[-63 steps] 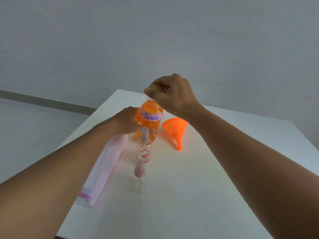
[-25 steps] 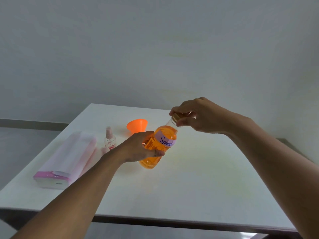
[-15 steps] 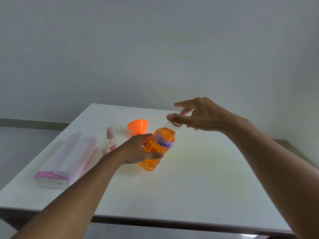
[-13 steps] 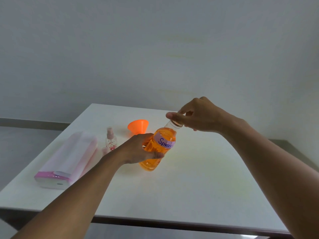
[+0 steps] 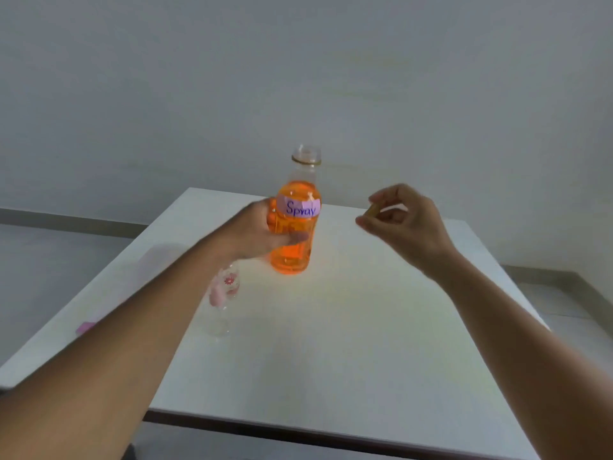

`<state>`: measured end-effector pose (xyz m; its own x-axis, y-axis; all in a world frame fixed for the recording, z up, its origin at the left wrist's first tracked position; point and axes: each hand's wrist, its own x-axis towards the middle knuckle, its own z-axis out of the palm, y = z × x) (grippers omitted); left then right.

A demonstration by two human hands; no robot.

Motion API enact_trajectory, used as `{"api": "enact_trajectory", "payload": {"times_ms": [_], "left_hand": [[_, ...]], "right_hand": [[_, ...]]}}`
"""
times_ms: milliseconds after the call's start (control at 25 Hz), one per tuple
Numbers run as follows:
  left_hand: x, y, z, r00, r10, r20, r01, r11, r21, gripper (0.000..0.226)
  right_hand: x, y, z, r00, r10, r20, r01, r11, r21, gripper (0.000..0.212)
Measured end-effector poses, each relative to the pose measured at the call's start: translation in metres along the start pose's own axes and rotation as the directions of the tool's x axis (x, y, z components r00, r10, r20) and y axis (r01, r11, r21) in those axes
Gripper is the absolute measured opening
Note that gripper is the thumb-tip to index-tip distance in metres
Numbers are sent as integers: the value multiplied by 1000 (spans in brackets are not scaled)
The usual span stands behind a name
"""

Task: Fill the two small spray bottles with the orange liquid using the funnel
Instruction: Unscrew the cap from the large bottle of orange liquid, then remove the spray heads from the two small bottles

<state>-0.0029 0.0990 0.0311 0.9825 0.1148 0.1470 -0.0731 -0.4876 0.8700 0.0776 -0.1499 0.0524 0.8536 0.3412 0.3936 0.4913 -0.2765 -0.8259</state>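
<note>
Left hand [image 5: 262,232] wraps the uncapped orange bottle [image 5: 295,227] mid-body; right hand [image 5: 403,220] pinches its cap [image 5: 372,210]. Probably heavy, sloshy, smooth plastic: keep the grip below the label.

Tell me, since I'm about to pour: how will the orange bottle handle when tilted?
The bottle is mostly full, so probably heavy for its size. Its mouth is open, the cap in the right hand, so it may spill readily. Thin clear plastic could flex under the left hand.
</note>
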Motion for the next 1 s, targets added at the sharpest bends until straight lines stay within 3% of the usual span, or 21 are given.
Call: {"api": "enact_trajectory", "payload": {"times_ms": [120, 280, 360, 640, 1000], "left_hand": [[18, -5, -38, 998, -5, -57, 7, 999, 46, 35], [40, -35, -77, 989, -89, -117, 92, 995, 25, 45], [45, -57, -89, 982, -137, -127, 141, 990, 25, 48], [48, -124, -94, 969, -246, -39, 246, 969, -8, 45], [44, -138, -82, 963, -268, -21, 267, 964, -11, 55]], "right_hand": [[-17, 31, 50, 992, 71, 103, -53, 984, -170, 25], [-24, 63, 125, 954, -5, 301, 67, 978, -197, 12], [-22, 70, 153, 945, -50, 323, 137, 958, -253, 5], [-11, 75, 201, 904, -94, 416, 270, 881, -388, 9], [-11, 67, 211, 910, -18, 415, 200, 895, -398, 22]]}}
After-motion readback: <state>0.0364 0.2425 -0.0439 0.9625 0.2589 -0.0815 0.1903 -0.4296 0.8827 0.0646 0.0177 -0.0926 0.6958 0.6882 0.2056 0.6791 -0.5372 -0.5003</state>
